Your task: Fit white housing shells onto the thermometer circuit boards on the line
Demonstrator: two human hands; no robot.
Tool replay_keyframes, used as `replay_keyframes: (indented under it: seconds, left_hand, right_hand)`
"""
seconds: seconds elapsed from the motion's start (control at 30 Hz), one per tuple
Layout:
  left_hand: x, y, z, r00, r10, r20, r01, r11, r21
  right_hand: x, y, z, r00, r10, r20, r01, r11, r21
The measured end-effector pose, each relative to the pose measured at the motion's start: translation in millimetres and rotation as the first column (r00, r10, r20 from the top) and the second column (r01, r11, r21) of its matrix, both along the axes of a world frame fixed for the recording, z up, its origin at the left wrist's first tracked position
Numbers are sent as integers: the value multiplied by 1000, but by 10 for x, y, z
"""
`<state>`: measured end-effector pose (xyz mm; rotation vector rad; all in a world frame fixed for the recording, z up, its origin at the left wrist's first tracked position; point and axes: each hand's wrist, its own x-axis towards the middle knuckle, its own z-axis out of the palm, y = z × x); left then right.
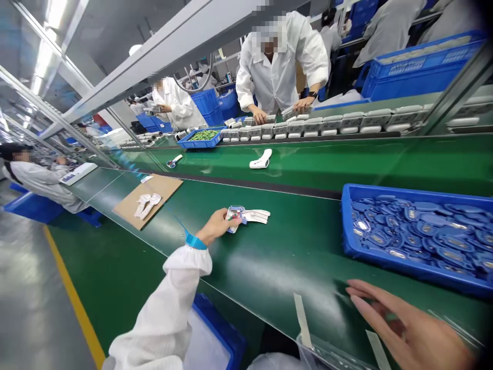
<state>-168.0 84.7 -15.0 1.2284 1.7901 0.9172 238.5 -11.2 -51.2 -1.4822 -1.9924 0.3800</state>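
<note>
My left hand (217, 226) rests on the green bench mat (292, 267) and pinches a small blue-edged plastic part (233, 218). Several white moulded pieces (256, 216) lie right beside that part, touching it. My right hand (408, 329) is at the lower right with its fingers apart, holding nothing that I can see. A clear plastic sheet (327, 354) lies just below those fingers. A blue tray (346, 241) heaped with blue oval parts stands above my right hand.
A cardboard sheet (148, 200) with white pieces lies left of my left hand. Beyond, a green belt carries a white device (261, 159). Co-workers in white coats (281, 64) handle rows of white devices. A blue tray of green parts (200, 139) and blue crates stand further back.
</note>
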Motion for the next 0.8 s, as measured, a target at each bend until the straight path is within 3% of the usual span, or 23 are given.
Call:
replay_keyframes:
  seconds: [0.13, 0.23, 0.37, 0.53, 0.67, 0.77, 0.8]
  left_hand:
    - [725, -307, 2, 962, -155, 225, 136, 986, 96]
    - [1200, -560, 40, 884, -325, 335, 274, 943, 190]
    - [1599, -789, 96, 816, -487, 311, 428, 871, 241]
    - [1850, -882, 114, 753, -630, 190, 578, 772, 265]
    - [2058, -888, 44, 686, -620, 381, 603, 778, 179]
    - [2250, -886, -10, 579, -562, 590, 673, 738, 42]
    - [2309, -887, -18, 575, -551, 605, 692, 722, 1]
  right_hand:
    - [-263, 114, 473, 999, 7, -33, -5, 999, 51]
    - [-367, 163, 666, 999, 22, -48, -16, 990, 138]
    - [-381, 163, 751, 996, 80, -41, -73, 986, 151]
    - [-284, -18, 875, 990, 96, 101, -111, 983, 148]
    - [-112, -207, 927, 972, -57, 229, -8, 962, 274]
    - [48, -300, 846, 963, -151, 225, 93, 964, 251]
    - [91, -325, 817, 962, -167, 217, 114, 965, 237]
